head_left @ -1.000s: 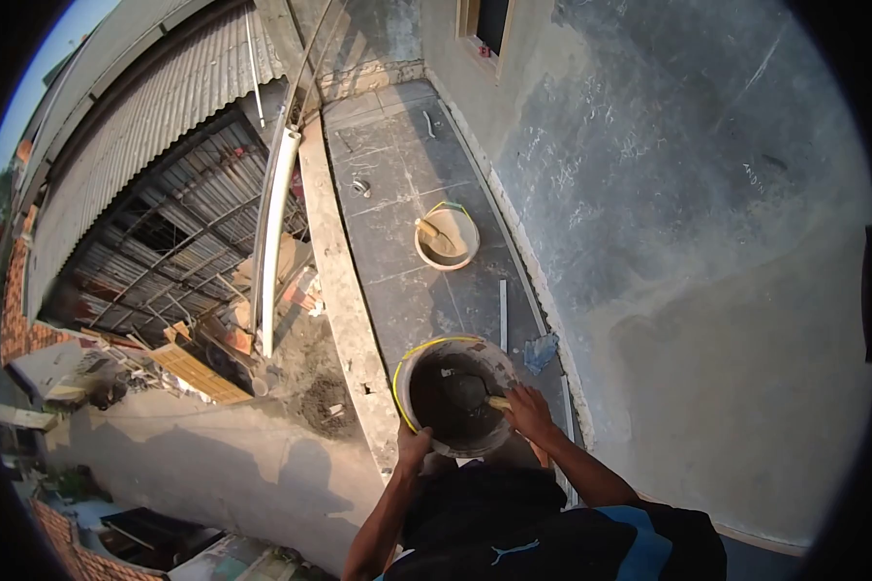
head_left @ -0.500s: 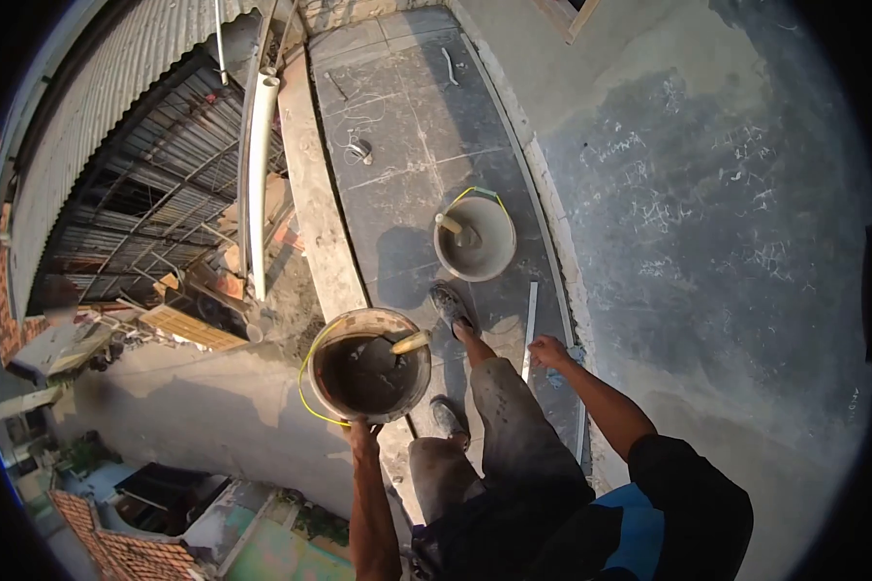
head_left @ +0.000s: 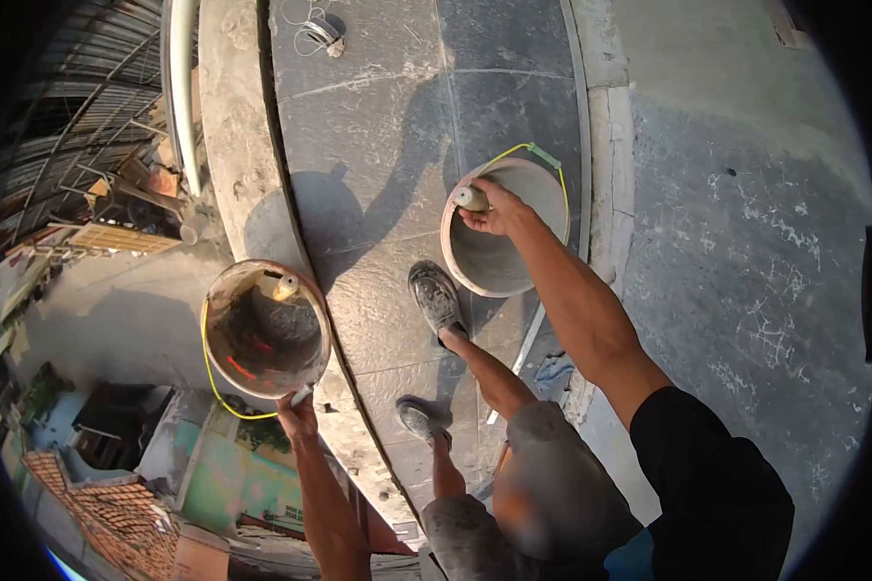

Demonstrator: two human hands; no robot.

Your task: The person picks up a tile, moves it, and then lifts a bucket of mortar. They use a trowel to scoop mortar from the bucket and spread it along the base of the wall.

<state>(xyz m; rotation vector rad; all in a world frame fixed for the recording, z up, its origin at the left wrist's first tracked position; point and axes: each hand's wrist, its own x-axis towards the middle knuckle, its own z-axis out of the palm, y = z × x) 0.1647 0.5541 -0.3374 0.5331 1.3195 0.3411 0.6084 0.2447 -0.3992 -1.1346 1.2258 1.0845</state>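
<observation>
My left hand (head_left: 297, 416) is closed on the lower rim of a mortar-stained bucket (head_left: 327, 334), which is tilted so I see into it. A yellow wire handle hangs at its left side. Inside, a trowel (head_left: 286, 287) leans with its handle end near the far wall, above dark residue. My right hand (head_left: 497, 208) is wrapped round the handle of another trowel (head_left: 471, 198) at the left rim of a second bucket (head_left: 509, 288). That trowel's blade is hidden. The second bucket stands on the dark floor, its yellow handle resting up behind the rim.
A concrete ledge (head_left: 233, 145) runs along the floor's left side, with a drop beyond to rubble and roofs. On the right rises a grey plastered wall (head_left: 736, 242). Coiled wire (head_left: 320, 37) lies ahead, and a long metal straightedge (head_left: 526, 353) lies near my feet.
My right hand has reached forward from beside the straightedge and taken hold of the trowel in the second bucket. The left-hand bucket has shifted left, with its trowel handle now toward the far wall.
</observation>
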